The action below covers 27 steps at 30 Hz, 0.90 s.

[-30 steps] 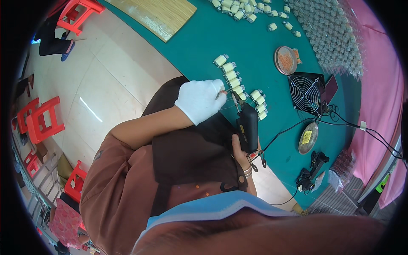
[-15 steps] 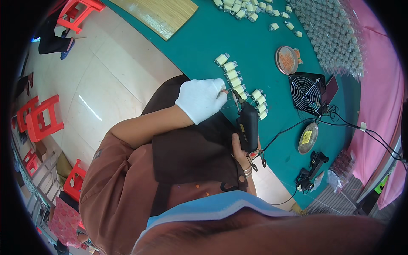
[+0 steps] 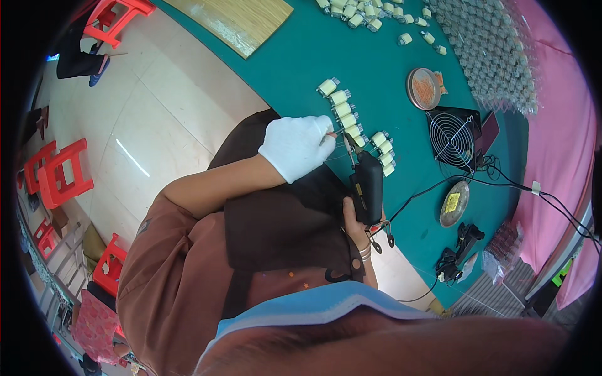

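My left hand, in a white glove, is closed in a pinch on a thin wire at the row's near end. Fine pale strands show below the fingertips. In my bare right hand is a black corded hand tool, held by its lower body, its slim dark tip reaching to the left fingertips. Most right-hand fingers are hidden behind the tool. Beside the tip lies a slanting row of cream cylindrical parts with metal ends. A shorter group of the same parts lies just right of it.
At the back are a pile of cream parts and a wooden board. Rightward stand a round tin of orange bits, a black fan, an oval dish and a black cable. Clear bubbly packaging fills the back right.
The tool in my right hand has shifted very slightly to the right. My left hand keeps its pinch in the same place.
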Each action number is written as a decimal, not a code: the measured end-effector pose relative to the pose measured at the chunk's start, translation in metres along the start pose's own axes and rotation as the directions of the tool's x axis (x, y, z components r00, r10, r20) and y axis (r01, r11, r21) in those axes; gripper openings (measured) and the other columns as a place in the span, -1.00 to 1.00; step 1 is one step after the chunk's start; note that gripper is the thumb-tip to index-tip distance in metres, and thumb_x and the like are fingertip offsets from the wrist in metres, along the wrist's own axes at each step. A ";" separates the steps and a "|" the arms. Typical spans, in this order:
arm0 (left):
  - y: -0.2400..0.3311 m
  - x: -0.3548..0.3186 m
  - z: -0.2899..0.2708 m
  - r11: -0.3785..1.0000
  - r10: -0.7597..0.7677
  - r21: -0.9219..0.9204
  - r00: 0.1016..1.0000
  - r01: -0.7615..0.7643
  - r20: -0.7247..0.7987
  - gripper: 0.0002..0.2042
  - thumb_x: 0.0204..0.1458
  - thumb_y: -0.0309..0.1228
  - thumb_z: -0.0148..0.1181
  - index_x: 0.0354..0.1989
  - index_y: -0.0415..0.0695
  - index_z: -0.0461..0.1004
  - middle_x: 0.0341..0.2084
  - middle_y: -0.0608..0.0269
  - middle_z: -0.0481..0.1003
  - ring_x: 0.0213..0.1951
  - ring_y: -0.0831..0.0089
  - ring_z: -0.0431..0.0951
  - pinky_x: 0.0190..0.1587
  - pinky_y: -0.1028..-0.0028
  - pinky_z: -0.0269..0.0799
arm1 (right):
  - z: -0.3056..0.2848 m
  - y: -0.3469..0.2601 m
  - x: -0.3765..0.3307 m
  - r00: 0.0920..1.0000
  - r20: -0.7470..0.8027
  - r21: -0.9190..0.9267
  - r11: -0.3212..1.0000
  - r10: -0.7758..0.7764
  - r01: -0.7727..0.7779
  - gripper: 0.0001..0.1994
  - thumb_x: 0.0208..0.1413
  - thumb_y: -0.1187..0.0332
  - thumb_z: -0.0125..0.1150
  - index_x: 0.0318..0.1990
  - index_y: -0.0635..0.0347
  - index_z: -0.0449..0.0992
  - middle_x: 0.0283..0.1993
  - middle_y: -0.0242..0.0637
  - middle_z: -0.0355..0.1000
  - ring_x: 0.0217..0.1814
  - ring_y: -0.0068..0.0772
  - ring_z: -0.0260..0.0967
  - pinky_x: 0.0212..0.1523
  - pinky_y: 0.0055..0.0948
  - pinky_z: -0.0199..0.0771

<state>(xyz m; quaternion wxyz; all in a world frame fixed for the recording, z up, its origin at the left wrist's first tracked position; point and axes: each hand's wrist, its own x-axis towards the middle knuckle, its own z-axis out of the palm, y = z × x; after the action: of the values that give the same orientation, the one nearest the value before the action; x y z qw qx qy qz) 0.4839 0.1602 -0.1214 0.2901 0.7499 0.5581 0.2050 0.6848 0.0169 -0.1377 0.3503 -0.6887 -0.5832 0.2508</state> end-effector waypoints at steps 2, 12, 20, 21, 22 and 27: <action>-0.001 0.000 0.000 1.000 -0.003 -0.003 1.000 0.003 -0.005 -0.82 0.07 -0.23 0.22 -0.44 -0.05 0.53 -0.59 0.22 0.55 -0.53 0.20 0.59 -0.50 0.25 0.45 | 0.001 0.009 -0.003 1.000 0.008 -0.014 1.000 -0.018 0.018 -0.71 -0.17 0.47 0.44 -0.24 0.30 0.54 -0.31 -0.08 0.47 -0.36 -0.04 0.44 -0.35 -0.25 0.43; -0.001 0.000 -0.001 1.000 0.011 -0.024 1.000 -0.011 0.016 -0.82 0.09 -0.24 0.15 -0.42 -0.08 0.51 -0.58 0.14 0.56 -0.55 0.12 0.60 -0.50 0.20 0.49 | -0.001 0.000 0.000 0.999 -0.006 -0.041 0.999 -0.036 0.036 -0.73 -0.13 0.44 0.44 -0.24 0.29 0.56 -0.30 -0.08 0.49 -0.34 -0.03 0.45 -0.33 -0.24 0.46; 0.000 -0.001 -0.002 1.000 -0.006 -0.024 1.000 0.006 0.025 -0.83 0.08 -0.24 0.18 -0.42 -0.06 0.53 -0.56 0.16 0.57 -0.53 0.15 0.60 -0.48 0.22 0.48 | 0.004 0.012 -0.007 0.999 -0.032 0.003 1.000 -0.026 0.026 -0.72 -0.16 0.45 0.43 -0.23 0.28 0.56 -0.29 -0.10 0.50 -0.33 -0.03 0.46 -0.33 -0.25 0.46; 0.000 -0.002 -0.002 1.000 -0.005 -0.023 1.000 0.006 0.012 -0.83 0.06 -0.24 0.22 -0.43 -0.05 0.55 -0.56 0.18 0.57 -0.51 0.18 0.60 -0.47 0.24 0.47 | 0.004 0.017 -0.010 0.999 -0.042 0.001 1.000 -0.011 0.011 -0.71 -0.16 0.45 0.43 -0.23 0.28 0.56 -0.28 -0.09 0.50 -0.32 -0.02 0.46 -0.31 -0.24 0.47; -0.001 -0.004 -0.002 1.000 -0.006 -0.022 1.000 0.006 0.011 -0.83 0.06 -0.24 0.22 -0.43 -0.05 0.55 -0.56 0.18 0.57 -0.51 0.18 0.60 -0.47 0.24 0.47 | 0.005 0.019 -0.010 0.999 -0.052 0.000 1.000 0.003 -0.003 -0.71 -0.16 0.44 0.43 -0.22 0.28 0.56 -0.27 -0.09 0.50 -0.31 -0.01 0.47 -0.30 -0.23 0.47; -0.013 -0.022 -0.019 0.997 -0.004 -0.082 0.999 0.007 0.042 -0.87 0.05 -0.31 0.23 -0.40 -0.09 0.55 -0.56 0.19 0.56 -0.51 0.19 0.59 -0.45 0.24 0.48 | 0.001 0.029 -0.018 0.996 -0.008 0.035 0.996 0.088 -0.088 -0.72 -0.15 0.43 0.42 -0.22 0.28 0.57 -0.25 -0.08 0.51 -0.27 0.00 0.49 -0.24 -0.23 0.50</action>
<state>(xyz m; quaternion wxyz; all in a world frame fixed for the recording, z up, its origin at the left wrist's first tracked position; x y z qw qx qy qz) 0.4566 0.1456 -0.1153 0.3329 0.7399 0.5450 0.2114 0.6988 -0.0025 -0.1618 0.3535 -0.7087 -0.5461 0.2729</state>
